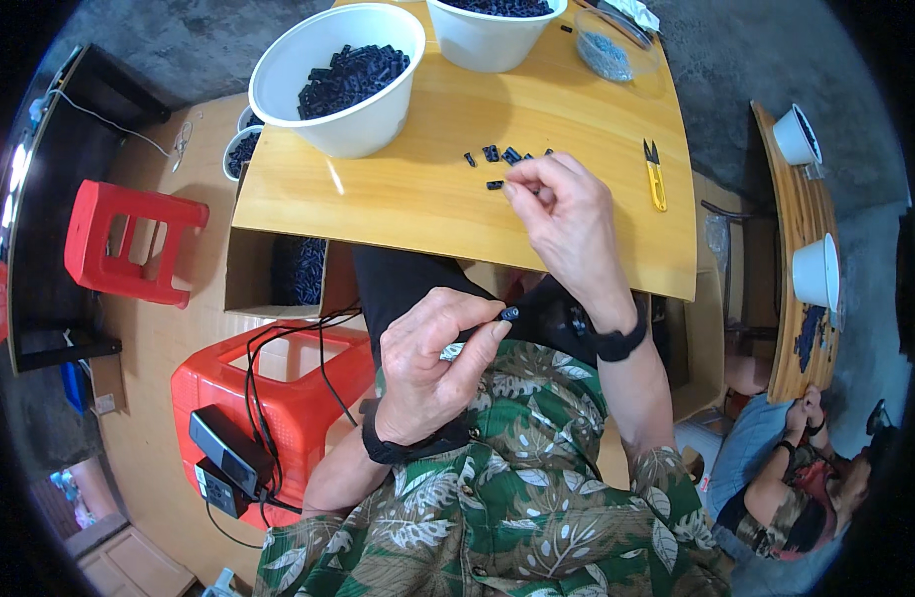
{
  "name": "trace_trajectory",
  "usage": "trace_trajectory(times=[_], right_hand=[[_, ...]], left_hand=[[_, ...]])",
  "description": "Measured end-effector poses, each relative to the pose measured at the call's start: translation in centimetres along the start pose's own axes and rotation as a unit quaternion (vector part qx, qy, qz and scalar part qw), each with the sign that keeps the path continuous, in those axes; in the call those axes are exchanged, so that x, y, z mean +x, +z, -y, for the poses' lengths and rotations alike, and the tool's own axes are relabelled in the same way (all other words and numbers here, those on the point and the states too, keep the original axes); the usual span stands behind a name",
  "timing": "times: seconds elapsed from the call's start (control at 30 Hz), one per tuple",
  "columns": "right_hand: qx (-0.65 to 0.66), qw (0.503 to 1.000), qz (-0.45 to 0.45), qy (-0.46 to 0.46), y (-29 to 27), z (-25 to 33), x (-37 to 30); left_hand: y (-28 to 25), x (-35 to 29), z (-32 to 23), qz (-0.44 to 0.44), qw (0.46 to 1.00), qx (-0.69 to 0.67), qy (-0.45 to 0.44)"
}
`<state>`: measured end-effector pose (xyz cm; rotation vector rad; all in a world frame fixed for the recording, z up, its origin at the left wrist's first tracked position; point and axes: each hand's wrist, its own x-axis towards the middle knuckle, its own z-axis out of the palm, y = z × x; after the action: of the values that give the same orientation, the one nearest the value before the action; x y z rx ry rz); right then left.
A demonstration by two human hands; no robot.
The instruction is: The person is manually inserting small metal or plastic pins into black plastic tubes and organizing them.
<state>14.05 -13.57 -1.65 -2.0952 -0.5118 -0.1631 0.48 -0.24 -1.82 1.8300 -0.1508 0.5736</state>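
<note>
My left hand [432, 358] is in front of my lap, below the table's near edge. Its thumb and forefinger pinch a small black cylindrical plastic part [510, 313], whose end faces up and right. Over the near part of the table, my right hand [569, 214] has its thumb and forefinger brought together at one end of another small black part [494, 185]. Just beyond those fingertips, several loose black parts [491, 154] lie on the wood, some partly behind the hand.
A white tub [338, 129] of black parts stands on the table's left, with a second tub [492, 45] behind it. Yellow-handled snips [656, 179] lie right. A clear container [605, 58] sits farther back. Red stools [194, 373] stand left; another person [796, 478] sits at right.
</note>
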Motion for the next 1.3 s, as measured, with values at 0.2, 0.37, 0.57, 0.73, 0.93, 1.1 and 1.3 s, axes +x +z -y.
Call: trace_trajectory(times=[0.2, 0.37, 0.57, 0.73, 0.93, 1.1, 1.3], right_hand=[[-0.215, 0.967, 0.003, -0.139, 4.1, -1.3, 3.2], [-0.335, 0.93, 0.05, -0.145, 5.7, -0.6, 4.2], [-0.386, 0.907, 0.093, -0.14, 6.7, -0.4, 4.5], [-0.381, 0.913, 0.069, -0.128, 5.9, -0.6, 4.1], [0.059, 0.995, 0.067, -0.041, -1.1, 0.7, -0.1], [0.449, 0.874, 0.114, 0.149, -4.6, -0.2, -5.4], [0.517, 0.838, 0.12, 0.125, -5.7, 0.7, -8.3]], left_hand=[[-0.2, 0.2, 0.1, -0.005, 1.0, 0.003, 0.013], [-0.3, 0.3, -0.1, -0.009, 1.0, 0.006, 0.003], [-0.2, 0.3, -0.3, -0.01, 1.0, 0.011, 0.006], [0.0, 0.5, -0.5, -0.003, 1.0, 0.008, 0.0], [-0.2, 0.5, -0.7, -0.003, 1.0, 0.006, 0.005], [0.1, 0.5, -1.1, 0.037, 0.999, 0.026, 0.012], [0.2, 0.7, -1.5, 0.075, 0.996, 0.018, 0.046]])
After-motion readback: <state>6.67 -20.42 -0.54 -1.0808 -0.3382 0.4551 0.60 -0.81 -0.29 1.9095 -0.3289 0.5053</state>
